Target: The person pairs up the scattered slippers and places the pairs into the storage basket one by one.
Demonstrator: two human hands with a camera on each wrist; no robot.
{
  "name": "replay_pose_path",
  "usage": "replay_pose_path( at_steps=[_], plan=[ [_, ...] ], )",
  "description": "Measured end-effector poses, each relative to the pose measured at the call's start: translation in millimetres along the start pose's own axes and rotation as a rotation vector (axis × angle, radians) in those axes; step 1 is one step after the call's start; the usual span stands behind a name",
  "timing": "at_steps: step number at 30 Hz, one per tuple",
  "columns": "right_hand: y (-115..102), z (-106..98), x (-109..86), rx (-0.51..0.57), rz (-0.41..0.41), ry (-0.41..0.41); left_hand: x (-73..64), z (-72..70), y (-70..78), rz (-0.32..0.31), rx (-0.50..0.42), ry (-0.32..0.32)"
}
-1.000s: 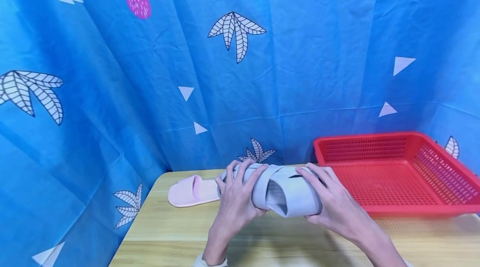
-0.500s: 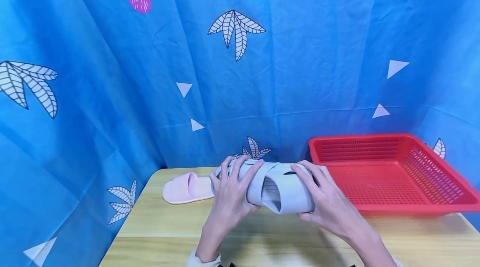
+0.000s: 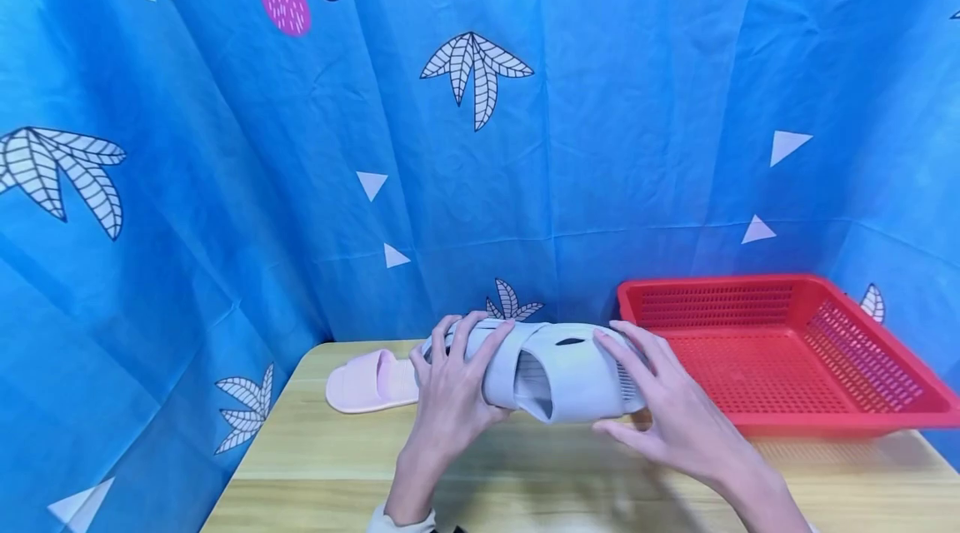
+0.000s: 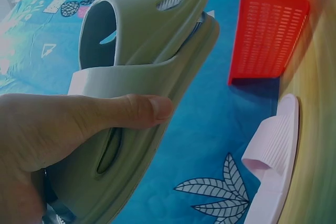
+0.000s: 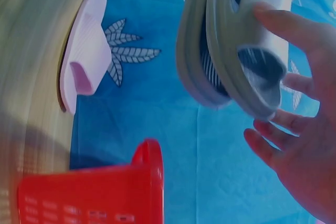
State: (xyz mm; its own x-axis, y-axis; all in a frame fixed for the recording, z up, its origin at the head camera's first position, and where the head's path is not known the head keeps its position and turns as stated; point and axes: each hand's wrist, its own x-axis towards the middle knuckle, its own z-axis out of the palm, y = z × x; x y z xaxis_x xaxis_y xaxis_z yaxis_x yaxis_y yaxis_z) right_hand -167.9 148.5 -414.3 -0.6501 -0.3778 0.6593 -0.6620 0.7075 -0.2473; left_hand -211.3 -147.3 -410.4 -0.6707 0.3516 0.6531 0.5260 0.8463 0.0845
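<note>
Holding two light grey slippers [image 3: 573, 375] up off the wooden table [image 3: 345, 475], near the centre of the head view and in front of a blue curtain [image 3: 637, 100]. Clasping one end with the left grip [image 3: 453, 391], with fingers bent over the top and the thumb [image 4: 142, 109] laid across a broad strap [image 4: 123, 81] in the left wrist view. Reaching round the other end with the right grip [image 3: 667, 396], loosely spread, not closed, with a clear gap between thumb and forefinger in the head view. Seen from the right wrist, set just beside the open end of the other strap; cannot tell light contact from a narrow gap there. Lying against each other as a pair, with straps close together and some ribbed footbed showing between in the right wrist view. Wearing a pale sleeve [image 3: 401, 521] at the left wrist. Having a pink slipper [image 3: 363, 381] on the table to the left, partly hidden behind the left grip, and a shallow red basket [image 3: 757, 420] with perforated walls and floor to the right, beyond the right grip. Facing white leaf prints [image 3: 480, 71] and pale triangles [image 3: 789, 146] on the curtain behind.
</note>
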Motion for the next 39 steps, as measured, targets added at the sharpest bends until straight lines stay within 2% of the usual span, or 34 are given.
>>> replay_pose_path(
  at_steps=[10,15,18,21,25,28,39],
  plan=[
    [5.6,-12.2,-16.2,-0.019,0.078,0.010,-1.2,-3.0,-4.7,-0.029,-0.001,0.000],
    [12.8,-14.4,-25.4,-0.039,0.073,0.030,0.1,-2.1,-5.5,-0.030,-0.005,-0.012],
    [18.6,-15.9,-29.8,-0.033,0.048,0.052,0.9,-2.0,-6.0,-0.029,-0.006,-0.006],
    [24.6,-18.0,-35.0,-0.015,0.058,0.056,0.7,-2.1,-6.4,-0.030,-0.006,0.000],
    [32.2,-21.3,-43.2,-0.011,0.132,0.027,-0.3,-2.4,-7.0,-0.046,-0.003,0.000],
    [36.7,-23.6,-48.4,-0.016,0.154,0.020,-1.0,-2.7,-7.7,-0.062,-0.001,-0.005],
    [51.1,-33.3,-68.6,-0.070,0.157,0.037,1.1,-5.0,-11.2,-0.062,-0.017,0.016]
  ],
)
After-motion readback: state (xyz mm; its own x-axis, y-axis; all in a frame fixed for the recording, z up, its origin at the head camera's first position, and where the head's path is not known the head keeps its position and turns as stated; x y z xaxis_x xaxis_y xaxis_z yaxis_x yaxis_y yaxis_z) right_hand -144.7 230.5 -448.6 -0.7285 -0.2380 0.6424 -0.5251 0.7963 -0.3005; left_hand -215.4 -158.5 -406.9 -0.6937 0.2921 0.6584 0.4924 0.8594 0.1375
